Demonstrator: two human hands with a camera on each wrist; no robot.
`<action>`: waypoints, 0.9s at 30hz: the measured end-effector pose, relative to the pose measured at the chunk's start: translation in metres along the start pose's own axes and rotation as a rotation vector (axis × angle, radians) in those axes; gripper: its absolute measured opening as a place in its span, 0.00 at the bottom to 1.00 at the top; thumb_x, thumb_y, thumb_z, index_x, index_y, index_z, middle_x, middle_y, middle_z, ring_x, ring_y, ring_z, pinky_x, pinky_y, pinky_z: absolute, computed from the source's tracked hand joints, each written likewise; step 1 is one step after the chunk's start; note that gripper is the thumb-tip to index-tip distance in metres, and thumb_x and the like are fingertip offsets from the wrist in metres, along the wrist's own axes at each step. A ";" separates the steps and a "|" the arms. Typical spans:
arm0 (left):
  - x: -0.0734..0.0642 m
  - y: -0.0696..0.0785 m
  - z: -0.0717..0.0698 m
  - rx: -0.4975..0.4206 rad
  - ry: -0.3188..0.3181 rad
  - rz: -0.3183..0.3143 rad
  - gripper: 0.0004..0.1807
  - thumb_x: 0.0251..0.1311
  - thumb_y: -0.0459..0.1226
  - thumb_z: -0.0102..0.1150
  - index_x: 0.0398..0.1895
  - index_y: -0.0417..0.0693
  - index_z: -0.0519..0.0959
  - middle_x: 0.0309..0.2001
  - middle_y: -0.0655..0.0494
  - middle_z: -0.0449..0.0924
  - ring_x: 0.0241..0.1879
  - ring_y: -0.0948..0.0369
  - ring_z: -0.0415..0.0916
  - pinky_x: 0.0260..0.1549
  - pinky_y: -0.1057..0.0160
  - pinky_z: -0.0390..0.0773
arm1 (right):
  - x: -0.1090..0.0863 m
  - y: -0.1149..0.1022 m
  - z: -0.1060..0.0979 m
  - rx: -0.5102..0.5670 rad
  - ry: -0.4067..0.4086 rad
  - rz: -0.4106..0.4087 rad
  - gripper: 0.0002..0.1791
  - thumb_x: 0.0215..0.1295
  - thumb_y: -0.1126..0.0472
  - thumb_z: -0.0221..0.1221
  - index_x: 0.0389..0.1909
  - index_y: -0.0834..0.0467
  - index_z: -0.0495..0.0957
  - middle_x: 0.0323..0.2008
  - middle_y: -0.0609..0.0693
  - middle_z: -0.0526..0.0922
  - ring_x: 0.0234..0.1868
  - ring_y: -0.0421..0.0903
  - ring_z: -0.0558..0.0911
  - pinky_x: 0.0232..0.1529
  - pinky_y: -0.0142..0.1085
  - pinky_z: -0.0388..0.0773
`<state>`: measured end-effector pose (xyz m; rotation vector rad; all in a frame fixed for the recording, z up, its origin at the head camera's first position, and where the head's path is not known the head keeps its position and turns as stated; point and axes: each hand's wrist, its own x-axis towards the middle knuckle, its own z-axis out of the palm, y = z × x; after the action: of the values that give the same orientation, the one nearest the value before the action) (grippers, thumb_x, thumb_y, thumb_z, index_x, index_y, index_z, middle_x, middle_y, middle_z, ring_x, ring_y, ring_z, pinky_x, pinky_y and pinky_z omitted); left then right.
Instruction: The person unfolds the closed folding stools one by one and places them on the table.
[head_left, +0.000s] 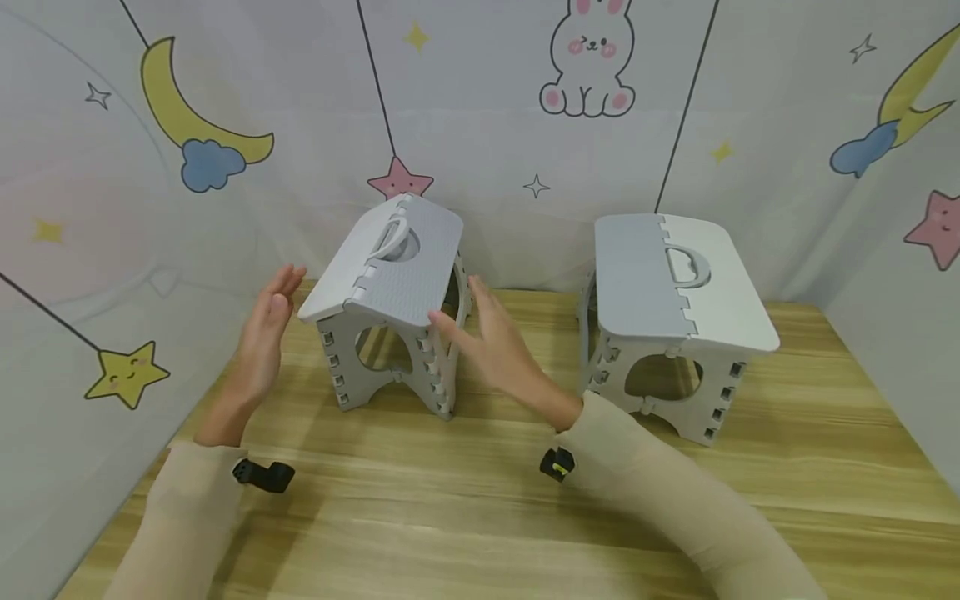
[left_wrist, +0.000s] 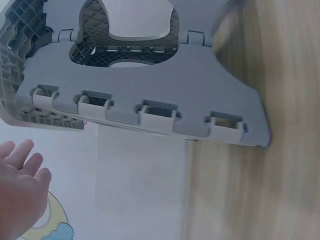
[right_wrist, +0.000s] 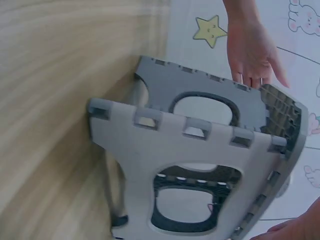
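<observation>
A grey-and-white folding step stool (head_left: 420,267) stands on the wood-grain surface, its seat bent up along the middle hinge like a low roof, its carry handle raised. On its left, my left hand (head_left: 262,337) is held apart from it with fingers extended; the left wrist view shows the hand (left_wrist: 22,190) beside the stool's hinged leg panel (left_wrist: 145,95). My right hand (head_left: 501,342) is at the stool's right side, fingers straight, thumb near the seat's front corner; whether it touches cannot be told. In the right wrist view only part of that hand (right_wrist: 295,227) shows.
A second folding stool (head_left: 637,275) stands to the right, its seat nearly flat. White curtains (head_left: 480,75) printed with a rabbit, moons and stars hang behind and at both sides. The wood-grain surface (head_left: 420,517) extends in front of both stools.
</observation>
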<state>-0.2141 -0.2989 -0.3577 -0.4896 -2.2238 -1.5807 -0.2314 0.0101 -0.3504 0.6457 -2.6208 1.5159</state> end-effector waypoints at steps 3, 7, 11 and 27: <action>0.007 0.008 -0.001 0.078 -0.020 0.019 0.30 0.81 0.43 0.29 0.80 0.46 0.44 0.78 0.47 0.49 0.77 0.56 0.43 0.73 0.62 0.44 | 0.008 -0.008 -0.005 -0.024 0.007 -0.023 0.54 0.67 0.26 0.47 0.80 0.57 0.41 0.79 0.50 0.40 0.78 0.42 0.39 0.76 0.44 0.41; 0.019 0.019 -0.002 0.143 -0.060 0.056 0.30 0.80 0.42 0.33 0.80 0.51 0.46 0.79 0.52 0.47 0.77 0.59 0.41 0.74 0.59 0.41 | 0.023 -0.021 -0.008 -0.082 0.010 -0.034 0.55 0.68 0.27 0.48 0.80 0.59 0.39 0.79 0.51 0.36 0.77 0.41 0.35 0.76 0.42 0.37; 0.034 0.029 -0.002 0.239 -0.126 0.075 0.29 0.80 0.42 0.37 0.80 0.53 0.49 0.79 0.55 0.46 0.77 0.61 0.40 0.74 0.56 0.40 | 0.040 -0.035 -0.009 -0.164 -0.003 -0.038 0.57 0.67 0.28 0.50 0.79 0.63 0.39 0.79 0.56 0.37 0.78 0.46 0.34 0.75 0.39 0.33; 0.079 0.045 0.005 0.420 -0.451 -0.111 0.32 0.80 0.51 0.33 0.81 0.56 0.43 0.80 0.53 0.35 0.78 0.53 0.29 0.72 0.40 0.33 | 0.094 -0.044 0.007 -0.317 -0.140 0.004 0.64 0.61 0.20 0.47 0.79 0.63 0.35 0.79 0.57 0.34 0.78 0.48 0.31 0.74 0.38 0.27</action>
<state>-0.2623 -0.2744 -0.2840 -0.6526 -2.8688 -1.0709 -0.2998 -0.0461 -0.2953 0.7382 -2.8765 1.0529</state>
